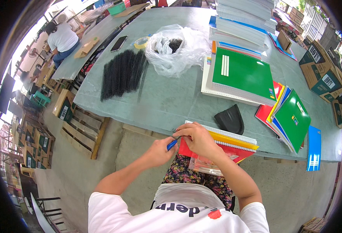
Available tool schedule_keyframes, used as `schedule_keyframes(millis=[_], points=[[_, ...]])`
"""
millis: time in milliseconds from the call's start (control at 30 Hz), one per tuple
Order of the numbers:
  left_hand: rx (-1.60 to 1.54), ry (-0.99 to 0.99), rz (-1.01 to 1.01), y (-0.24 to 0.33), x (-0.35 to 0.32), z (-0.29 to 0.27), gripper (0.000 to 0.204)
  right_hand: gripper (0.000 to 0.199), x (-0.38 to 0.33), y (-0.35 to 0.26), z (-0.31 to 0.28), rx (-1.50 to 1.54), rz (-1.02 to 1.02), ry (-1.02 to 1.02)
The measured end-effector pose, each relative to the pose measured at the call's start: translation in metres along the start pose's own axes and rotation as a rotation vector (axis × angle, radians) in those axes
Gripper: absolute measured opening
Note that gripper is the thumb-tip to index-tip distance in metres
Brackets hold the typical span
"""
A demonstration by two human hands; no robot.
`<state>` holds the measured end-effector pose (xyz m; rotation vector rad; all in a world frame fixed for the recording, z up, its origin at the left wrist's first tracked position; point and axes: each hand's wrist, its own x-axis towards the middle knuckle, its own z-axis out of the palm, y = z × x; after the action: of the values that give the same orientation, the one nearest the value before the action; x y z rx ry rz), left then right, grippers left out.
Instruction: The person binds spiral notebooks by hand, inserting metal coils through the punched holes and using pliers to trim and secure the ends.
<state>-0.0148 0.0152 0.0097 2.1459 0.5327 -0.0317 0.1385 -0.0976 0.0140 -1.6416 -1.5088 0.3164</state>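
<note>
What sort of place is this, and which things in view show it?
Probably a notebook-binding workshop: a pile of black spiral coils and a tall stack of paper share a big worktable, with cardboard boxes nearby.

Binding workshop, spiral notebooks (237,146), black coils (121,73), pallet (83,134), probably a fan (33,53)

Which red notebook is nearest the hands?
The red spiral notebook under the right hand; the red notebook farther right lies in a fanned pile.
</note>
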Motion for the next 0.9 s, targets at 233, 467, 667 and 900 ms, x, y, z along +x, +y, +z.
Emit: schedule_keyframes(millis=[233,467,667,900], points=[[0.193,0.001,-0.097,0.008,-0.007,-0.003,0.023,0.019,-0.005,-0.002,-0.008,0.054,0.333,0.074],[-1.495,-0.553,-0.599,0.024,-0.002,-0.009,0.034,0.016,-0.01,0.005,0.002,-0.053,0.274,0.139],[-0.269,-0.072,-0.143,0.0,-0.005,0.008,0.029,0.014,-0.007,0.005,-0.003,-0.007,0.278,0.138],[-0.567,0.052,-0.16,0.018,0.029,-0.016,0.022,0.015,-0.007,-0.002,-0.005,0.017,0.246,0.039]])
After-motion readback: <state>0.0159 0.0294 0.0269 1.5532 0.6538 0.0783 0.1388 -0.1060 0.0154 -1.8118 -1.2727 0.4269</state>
